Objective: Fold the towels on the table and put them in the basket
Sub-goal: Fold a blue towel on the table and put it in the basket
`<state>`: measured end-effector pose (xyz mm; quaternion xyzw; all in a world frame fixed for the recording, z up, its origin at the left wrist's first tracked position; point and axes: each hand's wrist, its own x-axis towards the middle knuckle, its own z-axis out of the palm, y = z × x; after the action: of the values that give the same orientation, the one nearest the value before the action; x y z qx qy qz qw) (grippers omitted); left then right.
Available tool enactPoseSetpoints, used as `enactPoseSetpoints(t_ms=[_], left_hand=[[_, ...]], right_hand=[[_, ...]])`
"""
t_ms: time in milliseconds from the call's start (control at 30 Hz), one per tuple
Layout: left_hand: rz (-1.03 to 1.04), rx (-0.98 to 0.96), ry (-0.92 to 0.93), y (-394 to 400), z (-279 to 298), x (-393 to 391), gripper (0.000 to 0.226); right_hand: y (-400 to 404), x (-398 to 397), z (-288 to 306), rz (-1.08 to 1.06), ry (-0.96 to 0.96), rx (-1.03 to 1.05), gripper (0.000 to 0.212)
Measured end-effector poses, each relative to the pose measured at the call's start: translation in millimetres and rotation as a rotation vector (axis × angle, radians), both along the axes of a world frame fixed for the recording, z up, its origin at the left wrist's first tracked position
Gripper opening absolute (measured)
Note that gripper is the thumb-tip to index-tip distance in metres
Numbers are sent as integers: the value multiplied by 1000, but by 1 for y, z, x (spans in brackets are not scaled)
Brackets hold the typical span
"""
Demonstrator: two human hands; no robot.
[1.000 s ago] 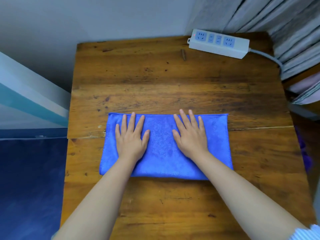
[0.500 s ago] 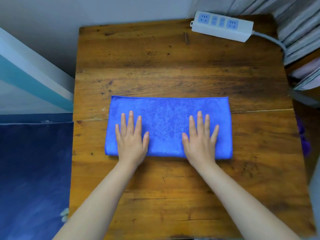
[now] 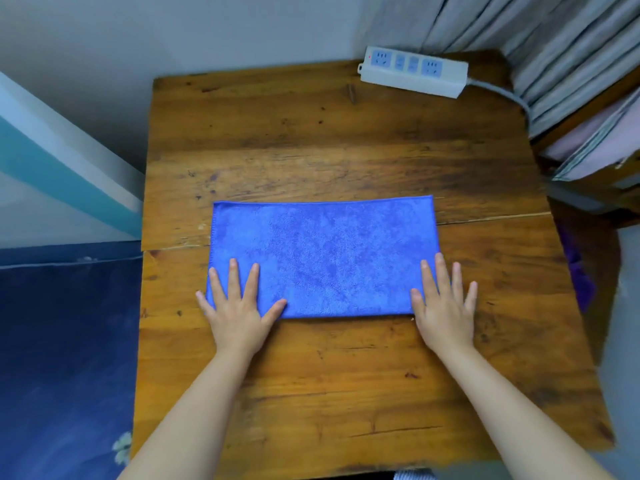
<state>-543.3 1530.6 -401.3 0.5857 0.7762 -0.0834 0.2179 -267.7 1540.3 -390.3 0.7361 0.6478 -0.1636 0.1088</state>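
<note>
Head view: blue towel [image 3: 323, 258], folded once, mid-desk [image 3: 311, 133]; left hand [image 3: 239, 306] and right hand [image 3: 443, 306] flat at its near corners, grip holding nothing; risk: sliding palms skewing layers before next fold.

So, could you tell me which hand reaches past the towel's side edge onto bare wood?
The right hand; the left hand lies mostly on the blue towel.

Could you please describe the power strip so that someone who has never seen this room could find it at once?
Start at the wooden table and look past the blue towel to the far right corner, by the grey curtain. The power strip lies there, its grey cable trailing right. It is the only white thing on the table, with blue sockets.
</note>
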Motion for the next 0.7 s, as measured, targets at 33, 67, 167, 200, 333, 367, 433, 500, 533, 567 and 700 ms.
enactPoseSetpoints(t_ms=[33, 67, 167, 200, 333, 367, 433, 500, 533, 567, 700], left_hand=[[-5, -7, -4, -1, 1, 0, 118], [-7, -26, -20, -2, 3, -1, 125], [-32, -35, -25, -3, 12, 1, 115], [-59, -8, -17, -1, 14, 2, 103], [-251, 87, 84, 16, 20, 6, 61], [-274, 99, 85, 21, 21, 8, 57], [-310, 152, 77, 29, 23, 14, 55], [-358, 173, 47, 36, 19, 19, 58], [-369, 162, 16, 38, 19, 23, 64], [-362, 143, -14, 39, 19, 29, 74], [-319, -97, -17, 25, 11, 44, 131]], right_hand=[[0, 6, 3, -22, -4, -44, 66], [0, 10, 5, -36, 13, -84, 60], [-1, 15, 13, -105, 89, -56, 54], [-2, 13, 18, -153, 115, -9, 54], [-11, 3, 29, -269, 145, 35, 57], [-13, -1, 30, -278, 140, 11, 58], [-17, -6, 29, -303, 150, -20, 58], [-17, -11, 28, -348, 195, -17, 58], [-16, -13, 27, -376, 228, -7, 58], [-14, -14, 28, -404, 262, 0, 59], [-7, -16, 30, -505, 337, -24, 60]])
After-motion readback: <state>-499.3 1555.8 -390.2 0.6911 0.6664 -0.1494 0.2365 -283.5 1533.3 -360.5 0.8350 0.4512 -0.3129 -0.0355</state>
